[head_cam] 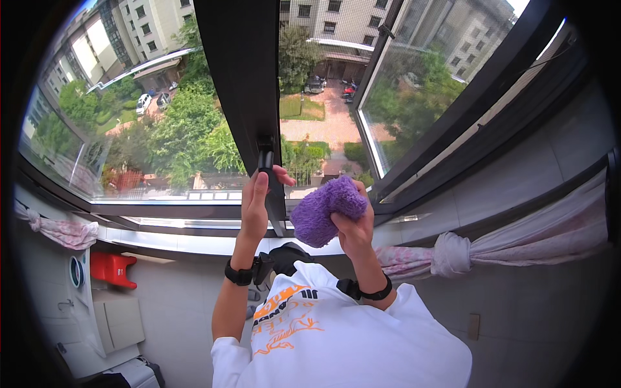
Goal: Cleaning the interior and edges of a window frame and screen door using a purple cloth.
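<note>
My left hand (254, 203) is at the black window handle (266, 160) on the dark upright window frame (242, 72). Its thumb lies on the near side and its fingertips show past the right side, with the handle's lower part between them. To the right, a bunched purple microfibre cloth (322, 211) is in my right hand (358, 225), thumb pressed into its folds. The cloth is held above the white sill, in front of the lower end of the window frame. Part of the right hand's fingers is hidden behind the cloth.
An angled glass sash (412, 92) stands at the right, near a knotted curtain (451, 254). Another tied curtain (63, 230) hangs at the left. Below it are a red plastic stool (114, 269) and a pale cabinet (119, 322). The tiled sill (194, 242) runs below the window.
</note>
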